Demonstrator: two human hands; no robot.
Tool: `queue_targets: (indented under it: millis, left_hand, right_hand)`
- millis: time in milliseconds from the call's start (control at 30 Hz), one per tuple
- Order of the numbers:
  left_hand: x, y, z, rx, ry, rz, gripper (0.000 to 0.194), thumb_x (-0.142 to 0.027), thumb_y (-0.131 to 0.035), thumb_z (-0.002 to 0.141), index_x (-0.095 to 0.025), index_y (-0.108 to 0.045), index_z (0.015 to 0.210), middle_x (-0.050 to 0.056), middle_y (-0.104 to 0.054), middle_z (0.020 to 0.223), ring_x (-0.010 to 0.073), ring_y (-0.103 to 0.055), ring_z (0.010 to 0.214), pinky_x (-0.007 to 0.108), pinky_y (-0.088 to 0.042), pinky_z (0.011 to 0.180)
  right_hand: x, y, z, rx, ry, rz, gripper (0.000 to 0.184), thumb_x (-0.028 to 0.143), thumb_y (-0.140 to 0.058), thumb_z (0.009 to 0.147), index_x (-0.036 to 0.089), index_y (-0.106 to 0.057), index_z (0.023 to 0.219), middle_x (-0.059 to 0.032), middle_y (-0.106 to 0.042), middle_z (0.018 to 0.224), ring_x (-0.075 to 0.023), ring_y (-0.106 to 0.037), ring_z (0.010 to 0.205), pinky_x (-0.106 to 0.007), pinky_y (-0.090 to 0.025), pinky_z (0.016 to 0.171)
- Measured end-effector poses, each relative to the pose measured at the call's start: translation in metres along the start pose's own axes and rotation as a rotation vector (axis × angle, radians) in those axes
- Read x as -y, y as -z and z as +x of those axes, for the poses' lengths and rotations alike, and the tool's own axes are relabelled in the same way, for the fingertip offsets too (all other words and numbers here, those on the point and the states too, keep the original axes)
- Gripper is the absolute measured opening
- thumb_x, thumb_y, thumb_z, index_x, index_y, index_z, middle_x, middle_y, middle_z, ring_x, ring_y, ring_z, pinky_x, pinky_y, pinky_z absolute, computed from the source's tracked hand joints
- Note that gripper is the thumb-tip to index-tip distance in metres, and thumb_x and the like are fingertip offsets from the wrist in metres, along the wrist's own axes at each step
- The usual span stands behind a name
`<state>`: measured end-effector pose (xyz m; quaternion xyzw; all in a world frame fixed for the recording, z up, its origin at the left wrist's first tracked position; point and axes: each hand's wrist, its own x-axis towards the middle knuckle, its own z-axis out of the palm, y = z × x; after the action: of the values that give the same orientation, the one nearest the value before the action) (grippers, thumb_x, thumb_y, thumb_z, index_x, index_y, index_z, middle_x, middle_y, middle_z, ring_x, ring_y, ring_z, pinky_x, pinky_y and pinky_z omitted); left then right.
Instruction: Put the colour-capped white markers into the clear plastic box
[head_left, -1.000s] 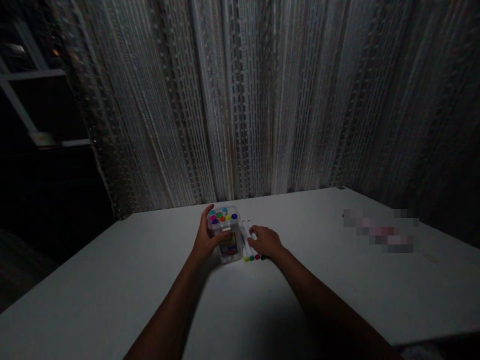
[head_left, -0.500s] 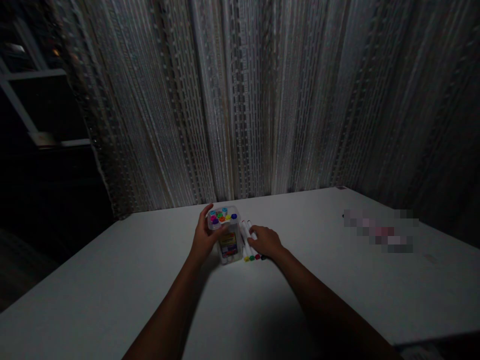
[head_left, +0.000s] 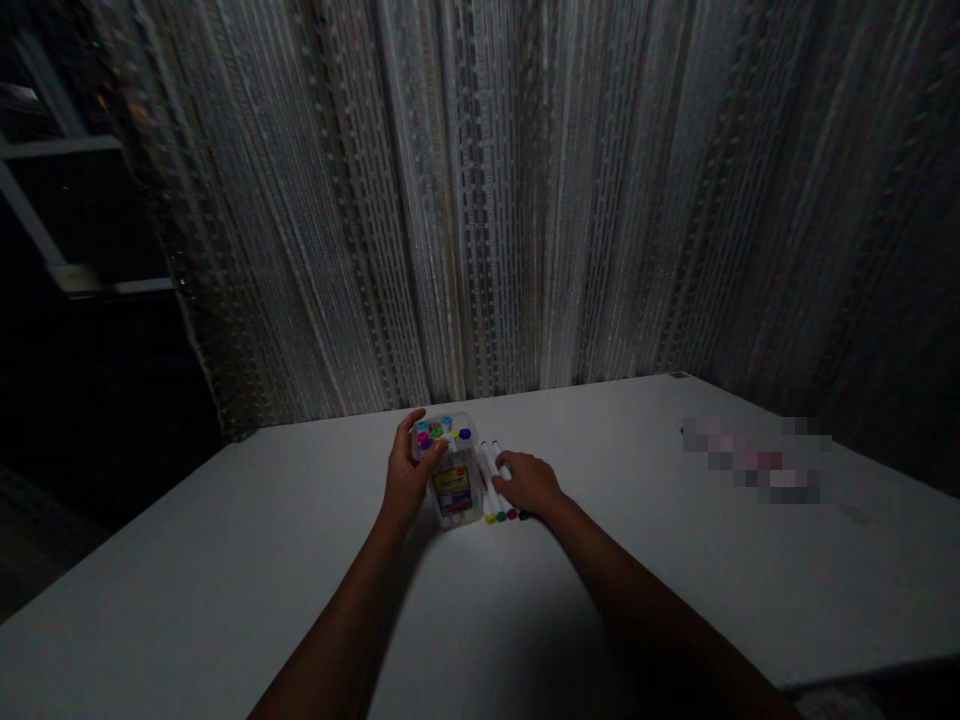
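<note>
Toward the middle of the white table (head_left: 300, 560), the left hand (head_left: 407, 482) grasps a clear plastic box (head_left: 469, 497), with its fingers along the left side and its thumb laid over the near rim. The box stands upright, and the front bears a yellow and dark label (head_left: 453, 490), whose print is too small to read. Inside the box, coloured caps (head_left: 465, 434) face upward: light blue ones at the far side, and pink, purple, green, yellow and dark blue ones nearer, some partly hidden by the thumb.

Just right of the box, the right hand (head_left: 529, 482) is lowered over a row of white markers (head_left: 491, 490) lying on the table, its fingers bent and touching the rightmost ones. I cannot tell whether it grips a marker or only rests there. Four cap ends show on the near side of the row, running left to right yellow, green, red and very dark, while the white barrels stretch away toward the far side.

Farther out, well apart from both hands, a pixelated patch (head_left: 750, 458) with pinkish and red tones covers something on the right part of the table. Behind the far edge hangs a grey striped curtain (head_left: 480, 220), filling most of the background. At the far left, beyond the curtain, a pale frame (head_left: 64, 147) shows against the dark.
</note>
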<state>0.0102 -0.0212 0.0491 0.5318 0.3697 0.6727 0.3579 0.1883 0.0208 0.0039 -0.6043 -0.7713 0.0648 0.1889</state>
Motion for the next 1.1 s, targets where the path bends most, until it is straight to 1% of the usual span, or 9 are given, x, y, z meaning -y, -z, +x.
queue_targets:
  millis: [100,167,367,467,633,700,800,967,1100]
  left_hand:
    - [0.004,0.001,0.002,0.000,0.017,-0.066,0.057,-0.049,-0.060,0.072,-0.018,-0.046,0.118,0.006,-0.061,0.097,0.0195,-0.061,0.084,0.029,-0.047,0.074]
    - [0.005,0.001,0.002,0.004,0.031,-0.088,0.055,-0.050,-0.058,0.074,-0.018,-0.046,0.117,0.005,-0.061,0.096,0.0194,-0.061,0.083,0.029,-0.047,0.073]
    - [0.004,0.002,0.001,0.037,0.053,-0.119,0.060,-0.046,-0.064,0.070,-0.020,-0.043,0.121,0.006,-0.060,0.103,0.0199,-0.060,0.089,0.029,-0.047,0.076]
    - [0.005,0.003,0.001,0.067,0.059,-0.120,0.064,-0.046,-0.064,0.070,-0.020,-0.041,0.124,0.007,-0.060,0.104,0.0206,-0.060,0.089,0.030,-0.047,0.077]
    - [0.008,0.006,0.002,0.089,0.050,-0.107,0.065,-0.043,-0.065,0.069,-0.020,-0.039,0.124,0.007,-0.059,0.105,0.0209,-0.060,0.091,0.032,-0.047,0.080]
    - [0.007,0.006,0.001,0.097,0.038,-0.092,0.068,-0.040,-0.068,0.066,-0.021,-0.038,0.124,0.006,-0.060,0.103,0.0209,-0.061,0.090,0.032,-0.048,0.079]
    - [0.004,0.005,-0.001,0.141,0.023,-0.078,0.075,-0.035,-0.072,0.063,-0.021,-0.034,0.126,0.006,-0.060,0.104,0.0220,-0.061,0.091,0.033,-0.049,0.080]
    - [0.000,0.006,-0.003,0.186,0.071,-0.041,0.090,-0.029,-0.076,0.058,-0.022,-0.024,0.131,0.008,-0.057,0.109,0.0219,-0.061,0.094,0.035,-0.048,0.083]
    - [0.003,0.008,-0.002,0.217,0.095,-0.028,0.093,-0.025,-0.078,0.055,-0.022,-0.024,0.131,0.007,-0.058,0.110,0.0210,-0.060,0.096,0.034,-0.048,0.085]
  right_hand:
    - [0.000,-0.001,0.000,0.001,0.000,-0.006,0.033,0.038,-0.048,0.076,0.023,-0.061,0.103,-0.0061,-0.066,0.102,-0.0205,-0.059,0.094,-0.029,-0.040,0.076]
    - [-0.001,-0.001,0.001,0.001,0.004,-0.009,0.033,0.038,-0.048,0.076,0.023,-0.061,0.103,-0.0061,-0.066,0.101,-0.0205,-0.060,0.094,-0.029,-0.040,0.075]
    - [-0.001,0.000,0.000,0.001,0.016,-0.005,0.033,0.037,-0.048,0.076,0.023,-0.061,0.103,-0.0061,-0.065,0.102,-0.0205,-0.059,0.096,-0.029,-0.039,0.077]
    - [0.000,0.001,-0.001,0.009,0.010,-0.001,0.033,0.037,-0.048,0.077,0.022,-0.061,0.103,-0.0067,-0.065,0.103,-0.0208,-0.059,0.095,-0.029,-0.040,0.077]
    - [0.000,0.002,-0.001,0.014,0.009,-0.002,0.033,0.037,-0.048,0.077,0.022,-0.061,0.103,-0.0066,-0.065,0.103,-0.0207,-0.059,0.096,-0.029,-0.040,0.077]
    - [0.001,0.003,-0.002,0.014,0.007,0.003,0.033,0.036,-0.048,0.077,0.022,-0.061,0.104,-0.0063,-0.065,0.103,-0.0208,-0.059,0.096,-0.030,-0.040,0.077]
    - [0.001,0.004,-0.002,0.025,0.007,0.007,0.033,0.036,-0.048,0.077,0.022,-0.061,0.104,-0.0064,-0.065,0.105,-0.0212,-0.059,0.097,-0.030,-0.040,0.078]
    - [0.005,0.005,-0.004,0.025,0.004,-0.029,0.034,0.034,-0.049,0.078,0.019,-0.061,0.106,-0.0092,-0.063,0.106,-0.0213,-0.057,0.098,-0.030,-0.040,0.081]
    - [0.009,0.006,-0.005,0.021,-0.014,-0.078,0.031,0.032,-0.050,0.077,0.014,-0.063,0.099,-0.0128,-0.061,0.105,-0.0229,-0.055,0.100,-0.030,-0.040,0.081]
